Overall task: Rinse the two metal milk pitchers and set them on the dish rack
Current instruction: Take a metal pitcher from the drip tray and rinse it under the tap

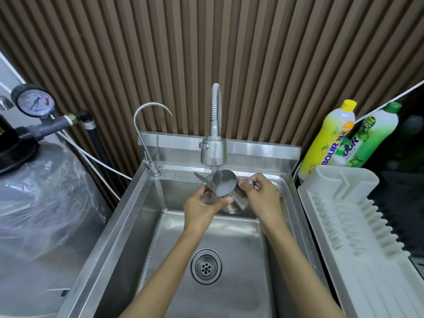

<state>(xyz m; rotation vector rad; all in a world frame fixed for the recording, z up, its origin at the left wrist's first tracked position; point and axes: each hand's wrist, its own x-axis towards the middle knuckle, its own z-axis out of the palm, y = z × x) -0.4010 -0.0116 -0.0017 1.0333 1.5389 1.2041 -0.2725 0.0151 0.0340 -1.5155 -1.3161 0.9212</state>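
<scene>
A metal milk pitcher (226, 182) is held tilted under the running faucet head (213, 151), its open mouth toward me with water inside. My left hand (202, 208) grips its lower body from the left. My right hand (260, 195) holds its handle side from the right. A second metal pitcher (238, 205) lies low in the sink behind and below the hands, mostly hidden. The white dish rack (358, 223) sits right of the sink with nothing on it.
The steel sink (128, 216) has a drain (206, 267) in the middle. A thin curved tap (146, 125) stands at its back left. Two detergent bottles (330, 138) stand behind the rack. A plastic-wrapped tank (41, 198) with a pressure gauge (35, 103) sits left.
</scene>
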